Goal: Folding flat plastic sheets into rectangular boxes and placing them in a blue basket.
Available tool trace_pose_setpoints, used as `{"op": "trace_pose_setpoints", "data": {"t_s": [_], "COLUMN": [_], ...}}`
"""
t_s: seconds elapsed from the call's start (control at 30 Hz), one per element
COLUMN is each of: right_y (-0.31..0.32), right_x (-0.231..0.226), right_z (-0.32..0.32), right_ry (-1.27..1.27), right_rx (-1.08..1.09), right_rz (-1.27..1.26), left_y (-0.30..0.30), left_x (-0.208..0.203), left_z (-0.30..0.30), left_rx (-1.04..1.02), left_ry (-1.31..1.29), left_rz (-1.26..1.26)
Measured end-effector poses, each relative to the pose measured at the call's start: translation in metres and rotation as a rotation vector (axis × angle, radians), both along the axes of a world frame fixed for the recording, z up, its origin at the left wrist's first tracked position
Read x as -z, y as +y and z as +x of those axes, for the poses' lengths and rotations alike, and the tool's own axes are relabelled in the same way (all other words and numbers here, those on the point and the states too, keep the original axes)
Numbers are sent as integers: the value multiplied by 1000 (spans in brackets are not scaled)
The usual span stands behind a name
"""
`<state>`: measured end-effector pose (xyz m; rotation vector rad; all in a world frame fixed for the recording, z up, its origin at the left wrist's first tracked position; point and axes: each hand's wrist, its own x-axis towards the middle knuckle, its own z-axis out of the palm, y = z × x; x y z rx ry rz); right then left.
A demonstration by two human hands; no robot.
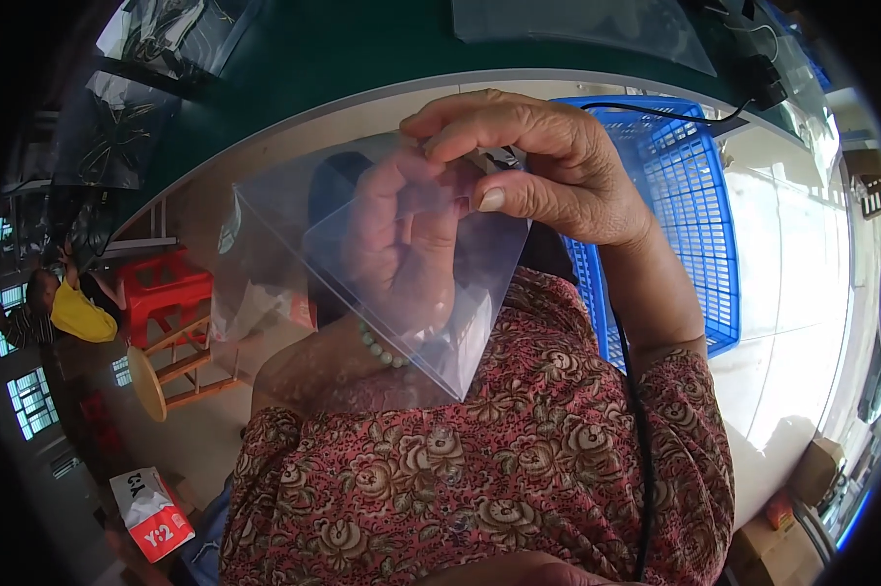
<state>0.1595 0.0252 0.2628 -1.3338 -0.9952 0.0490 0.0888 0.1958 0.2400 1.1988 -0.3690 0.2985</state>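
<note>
A clear plastic bag [465,342], creased into a slanting fold, hangs in front of my body. Through the film shows my left hand [401,239], its fingers bent and closed on the bag near its upper edge. A green bead bracelet [378,350] circles that wrist. My right hand [556,166] curls over the bag's top from the right, thumb below and fingers above, its fingertips close to those of my left hand. Between the right thumb and fingers shows a small dark and white patch that I cannot make out.
Ahead stands a green-topped table [333,73] with clear plastic packets [118,127] at its left. A blue plastic basket [694,225] sits right of me. At left are a red stool [167,283], a wooden stool [147,381], a person in yellow [84,313] and a red-and-white box [154,513].
</note>
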Motion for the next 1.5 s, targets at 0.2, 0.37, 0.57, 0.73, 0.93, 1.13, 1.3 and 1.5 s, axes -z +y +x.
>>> {"op": "trace_pose_setpoints", "data": {"t_s": [0.2, 0.37, 0.57, 0.73, 0.93, 1.13, 1.3, 1.5], "right_y": [4, 6, 1, -13, -40, -55, -114, -203], "right_x": [2, 1, 4, 5, 28, 75, 101, 131], "right_z": [-8, -13, -14, -16, -11, -42, -71, -119], "right_ry": [147, 224, 282, 321, -190, -311, -175, 197], "right_rx": [25, 7, -12, 24, 231, 766, 979, 1209], "right_rz": [89, 173, 222, 201, 53, 30, 55, 351], "left_y": [-4, -5, -9, -14, -33, -47, -90, -81], "left_x": [-7, -8, -7, -3, -3, 10, -2, 2], "left_z": [-3, -3, -3, 0, 14, 52, 87, 131], "left_rx": [10, -4, -9, 43, 69, 363, 633, 1401], "left_ry": [98, 92, 136, 130, 222, 151, 695, 545], "left_rz": [24, 17, -50, -35, -9, 310, 301, 335]}}
